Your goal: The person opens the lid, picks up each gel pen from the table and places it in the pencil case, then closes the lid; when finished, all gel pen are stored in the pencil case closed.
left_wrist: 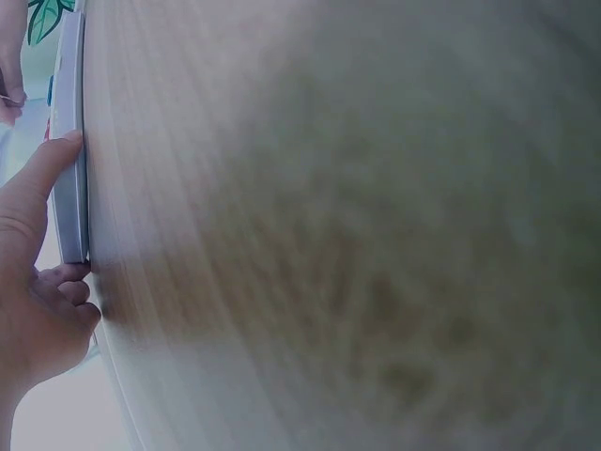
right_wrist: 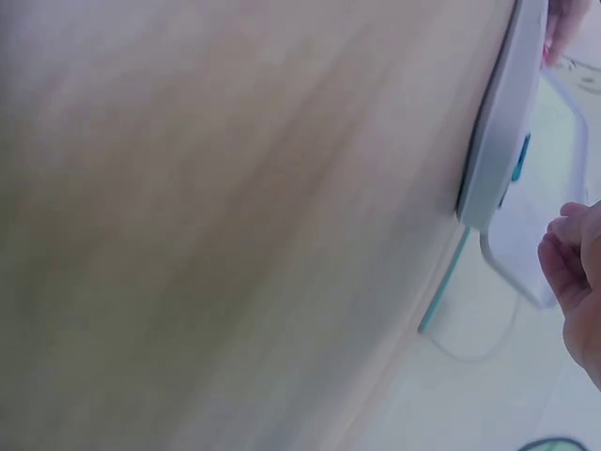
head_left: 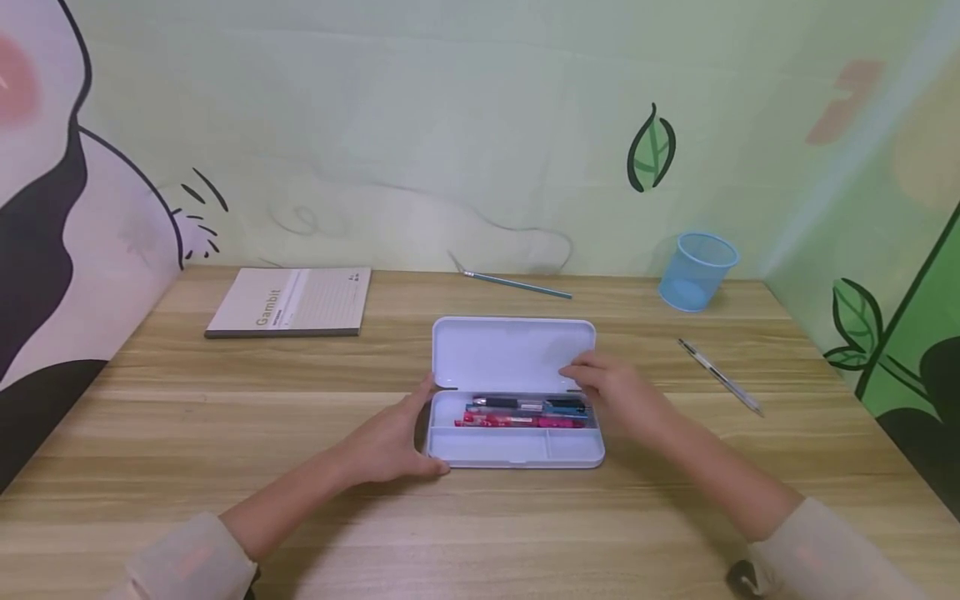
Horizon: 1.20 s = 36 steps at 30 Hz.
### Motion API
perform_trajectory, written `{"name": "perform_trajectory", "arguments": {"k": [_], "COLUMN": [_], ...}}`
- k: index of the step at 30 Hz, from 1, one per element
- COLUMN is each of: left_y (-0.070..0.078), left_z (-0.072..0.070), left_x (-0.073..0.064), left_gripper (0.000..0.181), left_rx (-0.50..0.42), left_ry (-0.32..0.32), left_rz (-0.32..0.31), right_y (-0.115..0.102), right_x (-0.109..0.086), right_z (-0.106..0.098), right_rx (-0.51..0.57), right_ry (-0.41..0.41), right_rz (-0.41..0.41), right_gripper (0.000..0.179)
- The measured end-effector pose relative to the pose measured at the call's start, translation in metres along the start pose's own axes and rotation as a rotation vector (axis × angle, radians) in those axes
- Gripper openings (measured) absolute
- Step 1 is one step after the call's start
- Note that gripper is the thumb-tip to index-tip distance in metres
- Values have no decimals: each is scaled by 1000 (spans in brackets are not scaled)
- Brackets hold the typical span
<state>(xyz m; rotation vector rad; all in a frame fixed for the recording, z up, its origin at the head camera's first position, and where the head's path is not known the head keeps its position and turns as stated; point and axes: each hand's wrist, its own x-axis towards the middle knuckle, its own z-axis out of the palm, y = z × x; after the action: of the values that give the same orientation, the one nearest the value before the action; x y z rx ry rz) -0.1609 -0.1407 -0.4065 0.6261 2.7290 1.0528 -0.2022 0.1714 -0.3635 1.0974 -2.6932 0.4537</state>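
Observation:
A white pencil case lies with its lid raised in the head view. Its back compartment holds several pens, among them a dark one and a red one. My left hand grips the left end of the case, thumb at the front corner and fingers along the side. In the left wrist view, that hand has its thumb on the case's front wall. My right hand is at the lid's lower right, fingers loosely bent, with no object visible in them; contact with the lid is unclear.
A notebook lies at the back left of the wooden table. Near the wall is a thin blue brush-like stick. A blue mesh cup stands back right, and a clear pen lies right of the case.

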Motion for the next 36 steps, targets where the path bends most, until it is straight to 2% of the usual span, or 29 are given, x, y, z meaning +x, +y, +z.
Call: {"name": "perform_trajectory", "arguments": {"k": [5, 14, 18, 25, 36], "left_y": [0, -1, 0, 1, 2], "left_z": [0, 1, 1, 0, 0], "left_x": [1, 2, 1, 0, 1], "left_gripper": [120, 121, 120, 121, 121], "left_rx": [7, -14, -17, -11, -6], "left_ry": [-3, -1, 1, -7, -7], "left_rz": [-8, 5, 4, -22, -30], "right_y": [12, 36, 48, 72, 102], "right_x": [-9, -29, -39, -57, -77], "right_z": [-7, -20, -26, -36, -47], "right_rx": [-2, -99, -96, -105, -81], "right_ry": [108, 282, 338, 360, 377], "right_rz": [36, 53, 84, 174, 383], "right_gripper": [31, 26, 27, 25, 25]}}
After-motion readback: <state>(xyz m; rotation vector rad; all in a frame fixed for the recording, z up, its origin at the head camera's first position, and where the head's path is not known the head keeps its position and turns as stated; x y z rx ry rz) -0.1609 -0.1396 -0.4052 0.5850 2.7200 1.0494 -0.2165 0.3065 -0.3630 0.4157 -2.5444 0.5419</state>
